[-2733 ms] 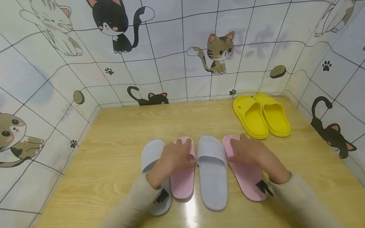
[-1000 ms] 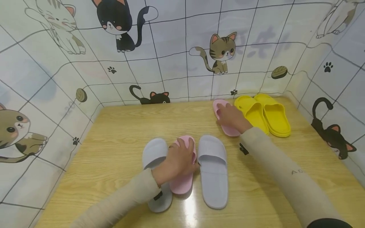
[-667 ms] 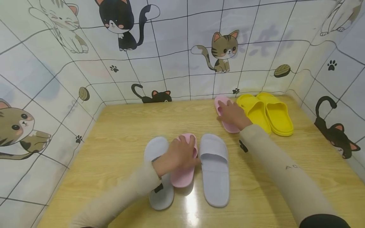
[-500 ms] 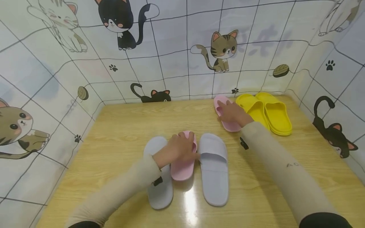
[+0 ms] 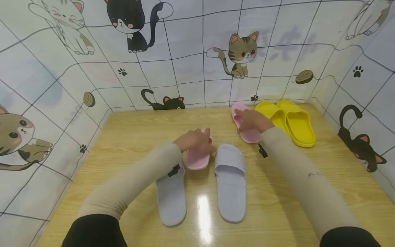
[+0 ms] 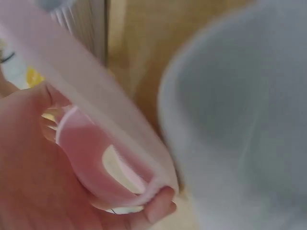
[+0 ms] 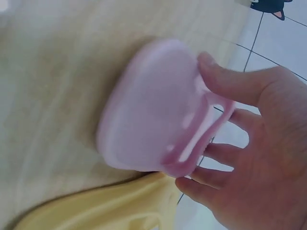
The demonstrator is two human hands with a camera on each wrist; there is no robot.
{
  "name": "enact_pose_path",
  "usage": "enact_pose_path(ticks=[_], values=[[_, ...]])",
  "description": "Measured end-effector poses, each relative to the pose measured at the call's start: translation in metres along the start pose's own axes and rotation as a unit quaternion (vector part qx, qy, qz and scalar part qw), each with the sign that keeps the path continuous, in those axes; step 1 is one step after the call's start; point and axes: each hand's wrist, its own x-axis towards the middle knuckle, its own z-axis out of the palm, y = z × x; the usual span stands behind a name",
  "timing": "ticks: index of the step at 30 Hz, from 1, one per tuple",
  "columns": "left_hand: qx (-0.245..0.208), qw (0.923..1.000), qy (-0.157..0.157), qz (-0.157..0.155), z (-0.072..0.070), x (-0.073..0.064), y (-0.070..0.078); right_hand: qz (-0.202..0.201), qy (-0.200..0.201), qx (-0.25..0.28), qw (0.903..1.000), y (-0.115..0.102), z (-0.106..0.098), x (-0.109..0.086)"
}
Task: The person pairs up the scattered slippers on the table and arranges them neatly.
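Note:
My left hand [image 5: 193,140] grips one pink slipper [image 5: 197,159] across its strap, over the middle of the wooden surface. In the left wrist view that slipper [image 6: 86,72] is tilted, with thumb and fingers at its two sides. At the back, my right hand [image 5: 253,120] holds the other pink slipper [image 5: 250,136] around the strap, just left of the yellow slippers [image 5: 300,128]. In the right wrist view, the thumb touches one edge of this slipper [image 7: 148,110] and the fingers the strap's far side. Each hand covers part of its strap in the head view.
Two light grey slippers lie nearer me: the left one [image 5: 171,202], its front hidden by my sleeve, and the right one [image 5: 231,195]. The wooden surface [image 5: 139,127] ends at a cat-patterned wall [image 5: 185,68] behind and at both sides.
The right hand has carried its pink slipper back beside the yellow pair and stays there. My left hand has moved its pink slipper away from me, out from between the grey ones.

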Motion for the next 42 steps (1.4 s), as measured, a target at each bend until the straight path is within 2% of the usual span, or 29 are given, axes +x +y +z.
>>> enact_pose_path(ticks=[5, 9, 15, 20, 25, 28, 32, 35, 42], values=[[-0.020, 0.9997, 0.015, -0.004, -0.014, 0.022, 0.003, 0.009, -0.027, 0.024, 0.9993, 0.002, -0.009, -0.004], [-0.018, 0.9986, 0.047, -0.014, -0.019, 0.041, 0.005, 0.011, -0.005, 0.044, 0.9990, 0.002, -0.007, -0.005], [-0.004, 0.9967, 0.077, -0.024, -0.018, 0.072, 0.013, 0.013, 0.019, 0.032, 0.9992, 0.003, 0.000, -0.001], [0.017, 0.9926, 0.117, -0.027, -0.016, 0.095, 0.023, 0.035, 0.016, 0.022, 0.9990, 0.000, 0.003, 0.001], [-0.025, 0.9897, 0.133, -0.049, -0.016, 0.109, 0.031, 0.047, 0.009, 0.018, 0.9987, -0.005, 0.002, 0.001], [-0.047, 0.9878, 0.141, -0.047, -0.018, 0.112, 0.035, 0.052, 0.014, 0.017, 0.9984, -0.006, 0.002, 0.001], [-0.069, 0.9874, 0.135, -0.047, -0.020, 0.106, 0.036, 0.049, 0.019, 0.013, 0.9986, -0.007, 0.004, 0.003], [-0.087, 0.9879, 0.116, -0.055, -0.021, 0.099, 0.036, 0.045, 0.019, 0.011, 0.9987, -0.005, 0.005, 0.004], [-0.164, 0.9808, 0.071, -0.079, -0.024, 0.080, 0.042, 0.044, 0.021, 0.012, 0.9987, -0.003, 0.004, 0.006]])
